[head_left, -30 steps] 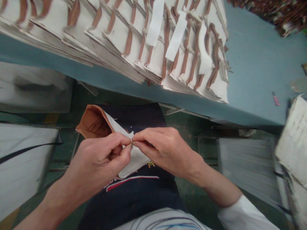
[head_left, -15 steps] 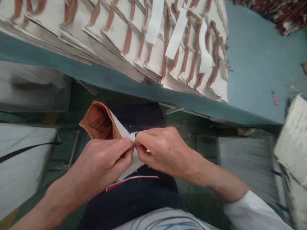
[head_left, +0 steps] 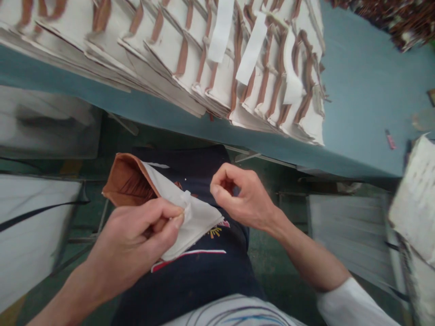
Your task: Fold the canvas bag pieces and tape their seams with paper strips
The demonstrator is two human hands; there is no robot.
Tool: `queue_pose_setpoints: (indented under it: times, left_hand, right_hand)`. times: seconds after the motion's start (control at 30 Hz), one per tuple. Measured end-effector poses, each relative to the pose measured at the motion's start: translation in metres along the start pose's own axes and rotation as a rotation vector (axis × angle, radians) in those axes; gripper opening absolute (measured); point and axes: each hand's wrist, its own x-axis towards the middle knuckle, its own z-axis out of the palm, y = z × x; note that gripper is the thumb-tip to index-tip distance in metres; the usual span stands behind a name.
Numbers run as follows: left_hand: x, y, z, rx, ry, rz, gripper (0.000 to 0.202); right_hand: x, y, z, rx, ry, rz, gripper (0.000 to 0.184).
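Observation:
A folded white fabric piece [head_left: 200, 216] with a brown pleated inside [head_left: 127, 179] lies across my lap, its brown mouth opening toward the upper left. My left hand [head_left: 146, 235] is closed, pinching a small raised bit of white material at the middle of the piece; whether that bit is a fold or a separate scrap I cannot tell. Apart from the fabric, up and to its right, my right hand [head_left: 243, 194] is curled with thumb and forefinger together. Anything between those fingertips is too small to make out.
Stacks of white pieces with brown edging [head_left: 217, 86] line the blue table [head_left: 356, 113], with white paper strips [head_left: 251, 50] on them. A small pink object [head_left: 390, 139] lies at the right. A dark apron [head_left: 210, 280] covers my lap; white stacked material [head_left: 413, 199] stands far right.
My right hand has let go of the fabric and moved up and right, away from my left hand. My left hand and the fabric piece have shifted slightly left, uncovering the white tip.

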Motion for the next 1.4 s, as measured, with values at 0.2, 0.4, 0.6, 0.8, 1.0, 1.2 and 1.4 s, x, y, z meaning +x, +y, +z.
queue_pose_setpoints:
  times: [0.2,0.4,0.6,0.8,1.0,1.2,1.4]
  left_hand:
    - [0.007,0.003,-0.005,-0.193,0.037,-0.254,0.030]
    - [0.010,0.014,-0.007,-0.361,0.062,-0.420,0.028]
    - [0.012,0.010,-0.010,-0.242,0.009,-0.309,0.024]
    - [0.020,0.016,-0.008,-0.091,0.062,-0.141,0.024]
    - [0.019,0.015,-0.005,0.105,0.114,0.057,0.026]
    - [0.019,0.015,0.002,0.256,0.122,0.209,0.036]
    - [0.023,0.015,0.004,0.280,0.163,0.226,0.034]
  right_hand:
    - [-0.013,-0.024,0.009,0.158,0.000,-0.225,0.012]
    - [-0.007,-0.021,0.016,0.030,0.098,-0.430,0.020]
    - [-0.007,-0.024,0.015,-0.204,0.116,-0.540,0.022]
    - [-0.009,-0.027,0.014,-0.273,0.041,-0.498,0.026]
    - [-0.009,-0.028,0.011,-0.323,-0.041,-0.463,0.025]
    - [-0.010,-0.030,0.016,-0.453,-0.026,-0.443,0.028]
    - [-0.014,-0.031,0.027,-0.387,0.082,-0.408,0.029]
